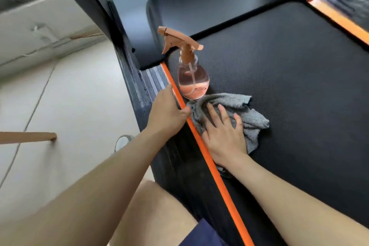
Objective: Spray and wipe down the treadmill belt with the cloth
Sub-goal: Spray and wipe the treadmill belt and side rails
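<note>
- Cloth (pixel 247 118): grey and crumpled, it lies on the black belt (pixel 289 86) close against the orange strip (pixel 215 173) along the belt's left edge.
- Right hand (pixel 223 134): it lies flat on the cloth with fingers straight and spread, palm pressing down. It grips nothing, and folds of cloth stick out past the fingertips and to the right.
- Left hand (pixel 166 114): it rests on the ribbed side rail (pixel 145 86) just outside the strip, fingers laid loosely along it. The thumb reaches across the strip to the cloth's near corner. It holds nothing.
- Bottle (pixel 192 80): a clear sprayer with pinkish liquid in its lower part and a brown trigger head. It stands upright on the belt just beyond the cloth, beside the strip, nozzle pointing left. No hand is on it.
- Surroundings: a pale tiled floor (pixel 79 96) lies left of the treadmill, and a wooden bar (pixel 28 137) juts in from the left edge. A bare knee and dark blue shorts (pixel 203 233) show at the bottom.
</note>
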`<state>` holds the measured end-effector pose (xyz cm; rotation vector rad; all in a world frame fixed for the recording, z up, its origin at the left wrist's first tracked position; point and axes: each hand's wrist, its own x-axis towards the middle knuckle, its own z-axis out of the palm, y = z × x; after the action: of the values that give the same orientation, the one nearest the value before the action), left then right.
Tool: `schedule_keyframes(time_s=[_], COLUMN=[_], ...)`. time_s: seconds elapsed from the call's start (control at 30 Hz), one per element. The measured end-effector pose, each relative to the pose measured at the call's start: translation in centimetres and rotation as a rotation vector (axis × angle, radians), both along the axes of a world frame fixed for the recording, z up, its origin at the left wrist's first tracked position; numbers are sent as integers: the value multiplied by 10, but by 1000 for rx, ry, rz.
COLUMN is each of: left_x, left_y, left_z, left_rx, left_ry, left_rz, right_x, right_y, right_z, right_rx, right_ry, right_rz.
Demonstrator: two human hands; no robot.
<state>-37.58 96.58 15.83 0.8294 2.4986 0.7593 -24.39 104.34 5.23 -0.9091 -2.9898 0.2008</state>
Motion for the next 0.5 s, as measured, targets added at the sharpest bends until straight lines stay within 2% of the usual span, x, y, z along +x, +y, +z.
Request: schedule_keyframes(time_s=[0.1, 0.17, 0.27, 0.33, 0.37, 0.4, 0.43, 0.47, 0.5], left_x=[-12, -18, -33, -43, -42, -42, -48, -51, -58], left_y=[33, 54, 77, 80, 79, 79, 79, 78, 75], left_z=[6, 9, 5, 0, 2, 3, 1, 1, 1], left_rx=[188, 237, 210, 215, 229, 256, 290, 331, 371], left_ry=[-123, -196, -139, -141, -160, -172, -171, -168, -160], left_rz=[45, 83, 179, 172, 146, 111, 103, 98, 111], right_x=[3, 3, 5, 5, 6, 6, 0, -3, -12], right_y=[10, 19, 35, 41, 36, 25, 9, -9, -24], right_z=[-4, -8, 12, 36, 50, 60, 62, 59, 50], right_rx=[-29, -141, -480, -745, -858, -946, -949, -811, -589], right_ry=[144, 277, 521, 678, 684, 624, 488, 325, 237], right_rz=[44, 19, -206, -276, -221, -76, 98, 277, 423])
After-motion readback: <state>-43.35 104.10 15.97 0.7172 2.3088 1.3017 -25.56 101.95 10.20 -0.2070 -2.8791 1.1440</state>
